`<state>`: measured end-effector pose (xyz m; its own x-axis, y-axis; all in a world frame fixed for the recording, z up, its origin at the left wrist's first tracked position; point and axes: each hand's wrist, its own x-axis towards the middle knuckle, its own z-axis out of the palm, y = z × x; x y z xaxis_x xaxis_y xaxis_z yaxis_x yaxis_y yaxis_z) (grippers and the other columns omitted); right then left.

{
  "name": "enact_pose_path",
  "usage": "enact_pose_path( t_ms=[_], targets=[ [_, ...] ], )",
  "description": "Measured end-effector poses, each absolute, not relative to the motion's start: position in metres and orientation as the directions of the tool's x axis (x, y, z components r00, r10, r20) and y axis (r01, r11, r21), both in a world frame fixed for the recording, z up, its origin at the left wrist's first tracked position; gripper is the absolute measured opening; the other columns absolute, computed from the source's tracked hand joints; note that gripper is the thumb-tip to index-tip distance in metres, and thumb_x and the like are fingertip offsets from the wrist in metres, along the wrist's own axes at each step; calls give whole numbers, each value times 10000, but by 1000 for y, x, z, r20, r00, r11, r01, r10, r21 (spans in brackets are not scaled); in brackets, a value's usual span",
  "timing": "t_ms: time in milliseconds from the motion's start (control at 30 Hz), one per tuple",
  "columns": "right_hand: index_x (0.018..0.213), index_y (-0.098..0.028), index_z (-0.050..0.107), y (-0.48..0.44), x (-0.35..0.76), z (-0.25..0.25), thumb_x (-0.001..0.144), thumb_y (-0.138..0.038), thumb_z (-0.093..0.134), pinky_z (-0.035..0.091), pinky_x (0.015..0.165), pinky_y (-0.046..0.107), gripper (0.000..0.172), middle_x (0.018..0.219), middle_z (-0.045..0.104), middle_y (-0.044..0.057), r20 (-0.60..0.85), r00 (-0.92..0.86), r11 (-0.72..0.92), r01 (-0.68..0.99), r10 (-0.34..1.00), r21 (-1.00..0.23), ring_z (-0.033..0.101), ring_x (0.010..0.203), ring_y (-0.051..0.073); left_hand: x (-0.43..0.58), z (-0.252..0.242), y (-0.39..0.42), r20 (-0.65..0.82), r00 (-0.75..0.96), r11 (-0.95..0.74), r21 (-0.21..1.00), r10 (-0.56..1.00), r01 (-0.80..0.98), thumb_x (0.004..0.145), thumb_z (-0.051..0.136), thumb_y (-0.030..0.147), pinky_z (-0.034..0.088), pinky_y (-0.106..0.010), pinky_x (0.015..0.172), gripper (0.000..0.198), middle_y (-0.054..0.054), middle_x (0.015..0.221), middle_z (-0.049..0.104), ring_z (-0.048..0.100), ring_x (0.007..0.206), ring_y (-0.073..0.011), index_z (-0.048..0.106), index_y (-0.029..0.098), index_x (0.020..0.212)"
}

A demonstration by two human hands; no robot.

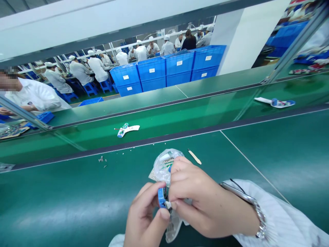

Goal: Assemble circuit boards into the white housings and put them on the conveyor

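Note:
My left hand (144,216) pinches a small blue plastic part (161,198) between thumb and fingers. My right hand (203,202) grips a crumpled clear plastic bag (163,168) with printed contents inside, and its fingertips meet the blue part. The hands hide most of that part and the lower bag. A metal wristwatch (259,219) sits on my right wrist at a white sleeve. Beyond the bag lies a pale wooden stick (194,156). Small metallic bits (102,160) are scattered on the green belt to the left.
Green conveyor belts (51,192) with dark rails run across the view, carrying white-and-blue items (127,130) (275,102). Past them, stacked blue crates (151,73) stand before rows of white-clad workers (97,68). A co-worker (33,97) sits at far left.

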<state>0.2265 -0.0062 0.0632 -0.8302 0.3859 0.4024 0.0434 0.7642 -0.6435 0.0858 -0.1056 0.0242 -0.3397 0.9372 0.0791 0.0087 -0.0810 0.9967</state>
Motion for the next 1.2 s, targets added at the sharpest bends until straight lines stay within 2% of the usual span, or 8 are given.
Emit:
enact_pose_path(
  t_ms=[233, 333, 467, 533, 600, 767, 967, 1200],
  targets=[
    [571, -174, 403, -7, 222, 61, 768, -83, 423, 328, 674, 345, 218, 568, 510, -6, 412, -808, 717, 19, 421, -697, 425, 610, 133, 89, 17, -110, 293, -319, -191, 930, 901, 315, 855, 586, 506, 406, -277, 611, 318, -19, 798, 582, 522, 629, -168, 682, 294, 1072],
    [560, -167, 430, -11, 220, 56, 751, -57, 452, 339, 689, 316, 222, 540, 481, -28, 398, -766, 631, 12, 505, -776, 417, 606, 116, 102, 12, -112, 371, -391, -160, 865, 842, 476, 918, 457, 517, 415, -302, 683, 360, -61, 966, 612, 595, 756, -205, 584, 277, 1154],
    [522, -177, 534, -18, 216, 50, 685, -17, 503, 365, 693, 277, 230, 533, 506, -29, 222, -672, 365, 77, 706, -928, 476, 683, 129, 113, 9, -112, 355, -437, 0, 777, 826, 630, 922, 414, 502, 412, -343, 677, 381, -105, 981, 641, 627, 738, -248, 495, 221, 1167],
    [505, -184, 572, -20, 214, 47, 675, -10, 508, 376, 673, 267, 252, 545, 532, -27, 102, -635, 212, 99, 766, -972, 497, 690, 131, 114, 9, -110, 367, -440, 84, 682, 820, 727, 926, 392, 445, 413, -358, 641, 344, -126, 954, 651, 628, 700, -271, 496, 204, 1148],
    [515, -185, 594, -22, 212, 45, 703, -23, 513, 388, 657, 264, 261, 576, 559, -23, 45, -625, 136, 98, 780, -986, 511, 682, 129, 113, 9, -108, 397, -419, 158, 546, 816, 823, 929, 364, 384, 421, -374, 616, 337, -159, 964, 645, 630, 683, -294, 478, 176, 1168],
    [560, -179, 578, -28, 213, 44, 779, -75, 521, 407, 657, 269, 249, 593, 554, -8, 107, -595, 217, 116, 796, -969, 532, 715, 146, 113, 7, -108, 460, -277, 191, 224, 844, 956, 940, 354, 278, 447, -388, 594, 300, -246, 1054, 593, 615, 657, -297, 393, 118, 1190],
    [589, -176, 551, -37, 217, 46, 771, -26, 463, 404, 634, 263, 252, 616, 533, 5, 137, -616, 287, 152, 776, -946, 519, 729, 152, 110, 12, -108, 522, -170, 159, 67, 836, 985, 922, 338, 175, 439, -339, 577, 242, -151, 894, 570, 580, 632, -262, 393, 112, 1149],
    [603, -173, 529, -36, 217, 47, 808, -72, 464, 413, 615, 259, 238, 658, 532, 17, 68, -639, 237, 183, 766, -954, 523, 718, 152, 100, 6, -108, 589, -7, 92, -114, 808, 989, 836, 455, 134, 353, -302, 504, 242, -137, 844, 573, 538, 537, -205, 463, 78, 1070]
  ],
)
